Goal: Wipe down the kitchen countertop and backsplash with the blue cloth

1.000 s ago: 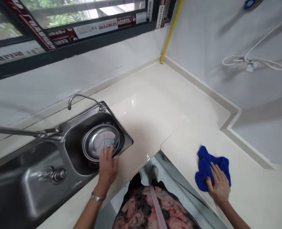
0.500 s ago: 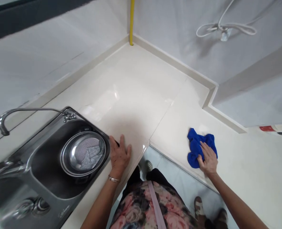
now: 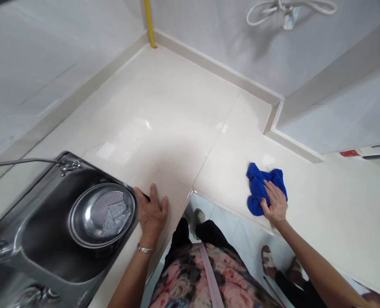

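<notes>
My left hand (image 3: 150, 214) lies spread on the cream stone countertop (image 3: 151, 107), right beside the rim of the stainless steel sink (image 3: 93, 172). A small dark object shows under its fingertips, too hidden to name. In the sink sits a round metal strainer bowl (image 3: 102, 216) holding a grey cloth (image 3: 115, 220). My right hand (image 3: 274, 200) presses down on a crumpled blue cloth (image 3: 257, 188) lying on the counter, covering part of it.
A metal faucet (image 3: 23, 161) crosses the sink's back edge. Low walls and a raised skirting (image 3: 215, 68) bound the counter, with a yellow pipe (image 3: 149, 21) in the corner. Below the counter edge, another person's sandalled feet (image 3: 268, 262) stand on the tiled floor.
My left hand has moved from over the strainer bowl to the counter beside the sink rim. The view has swung right, sliding the sink toward the lower left.
</notes>
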`<control>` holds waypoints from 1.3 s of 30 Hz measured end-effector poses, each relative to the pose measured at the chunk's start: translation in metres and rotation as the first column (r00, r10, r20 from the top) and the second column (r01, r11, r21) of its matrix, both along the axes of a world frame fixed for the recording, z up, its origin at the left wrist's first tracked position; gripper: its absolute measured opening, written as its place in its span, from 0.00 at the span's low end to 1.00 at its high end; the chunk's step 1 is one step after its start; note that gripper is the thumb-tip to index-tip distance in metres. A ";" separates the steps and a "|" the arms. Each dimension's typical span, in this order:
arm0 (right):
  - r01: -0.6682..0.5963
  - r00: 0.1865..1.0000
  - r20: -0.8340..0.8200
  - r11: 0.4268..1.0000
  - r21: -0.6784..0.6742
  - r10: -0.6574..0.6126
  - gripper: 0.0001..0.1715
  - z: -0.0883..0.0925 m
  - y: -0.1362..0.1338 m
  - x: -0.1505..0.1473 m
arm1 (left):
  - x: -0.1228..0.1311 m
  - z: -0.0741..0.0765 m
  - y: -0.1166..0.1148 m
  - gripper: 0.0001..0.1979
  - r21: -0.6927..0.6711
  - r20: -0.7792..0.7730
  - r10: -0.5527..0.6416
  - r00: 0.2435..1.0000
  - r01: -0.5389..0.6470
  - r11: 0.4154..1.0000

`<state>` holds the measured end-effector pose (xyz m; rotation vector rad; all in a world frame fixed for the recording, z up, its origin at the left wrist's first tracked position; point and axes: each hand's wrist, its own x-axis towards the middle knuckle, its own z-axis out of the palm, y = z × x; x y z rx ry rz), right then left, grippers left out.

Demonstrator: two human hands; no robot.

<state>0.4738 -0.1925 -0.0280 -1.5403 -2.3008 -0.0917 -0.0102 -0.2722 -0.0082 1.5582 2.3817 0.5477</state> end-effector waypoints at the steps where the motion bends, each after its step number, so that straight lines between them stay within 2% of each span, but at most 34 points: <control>1: -0.001 1.000 -0.001 1.000 0.002 0.001 0.32 0.000 0.000 0.000 | 0.000 0.001 0.000 0.34 -0.001 0.000 0.002 1.000 -0.002 1.000; 7: 0.007 1.000 -0.007 1.000 0.003 -0.007 0.31 0.004 0.001 -0.002 | 0.000 0.004 0.003 0.35 -0.034 0.011 0.024 1.000 -0.023 0.999; 13: 0.071 0.997 -0.008 0.996 -0.048 -0.072 0.32 0.003 0.001 -0.003 | 0.000 0.006 0.006 0.36 -0.080 0.031 0.034 0.999 -0.031 0.996; 18: 0.100 0.995 -0.022 0.994 -0.039 -0.101 0.32 0.002 0.002 -0.005 | -0.001 0.005 0.006 0.36 -0.063 0.010 0.005 1.000 -0.005 0.998; 27: 0.080 0.997 -0.020 0.997 0.016 -0.080 0.29 0.004 0.003 -0.008 | -0.001 0.003 0.004 0.36 -0.045 -0.009 0.001 1.000 -0.002 0.999; 32: 0.078 0.996 -0.047 0.997 0.014 -0.077 0.31 0.002 0.003 -0.008 | 0.001 0.005 0.003 0.36 -0.092 0.007 0.061 0.998 -0.060 0.994; 39: 0.078 0.996 -0.053 0.997 0.011 -0.078 0.34 0.003 0.004 -0.006 | 0.002 0.004 0.005 0.36 -0.045 -0.007 0.047 0.999 -0.048 0.998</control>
